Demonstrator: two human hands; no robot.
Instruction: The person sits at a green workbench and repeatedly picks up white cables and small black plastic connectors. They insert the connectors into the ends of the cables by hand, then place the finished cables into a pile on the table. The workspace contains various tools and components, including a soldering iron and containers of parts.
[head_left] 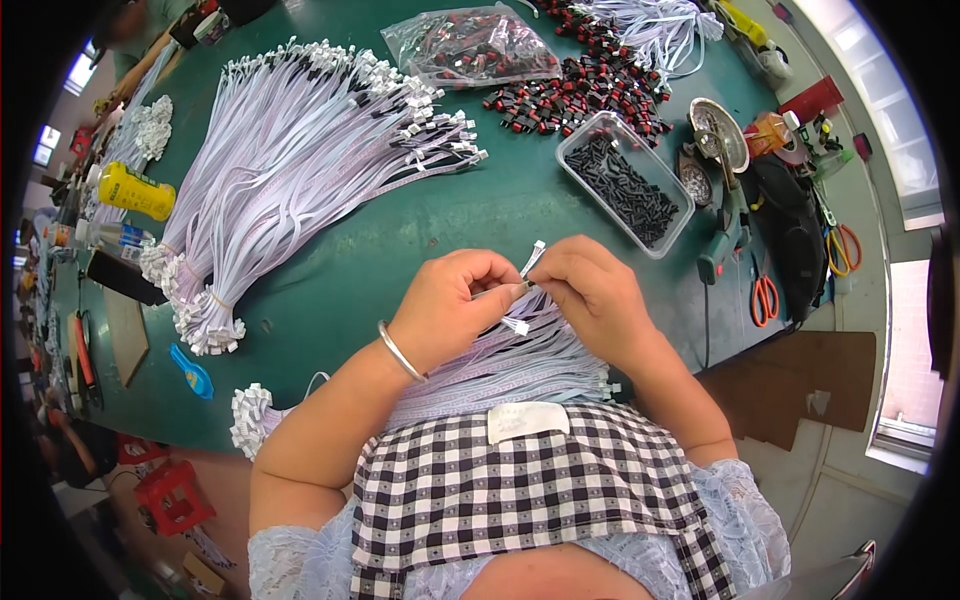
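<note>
My left hand (455, 300), with a silver bangle on its wrist, and my right hand (595, 295) meet fingertip to fingertip over the near edge of the table. Both pinch a thin white cable (531, 260) with a small white connector at its upper end. A tiny dark piece shows between the fingertips, too small to make out fully. Another white connector (516, 326) sticks out below my left fingers. Under both hands a bundle of pale flat cables (470, 375) lies against my checked apron, its white connectors (255, 415) fanned out at the left.
A large sheaf of flat cables (300, 160) lies at the left. Ahead are a clear bag (470, 48) and a pile of red-and-black parts (590, 95). To the right stand a plastic box of black tubes (625, 185), a green glue gun (725, 235) and orange-handled scissors (764, 298).
</note>
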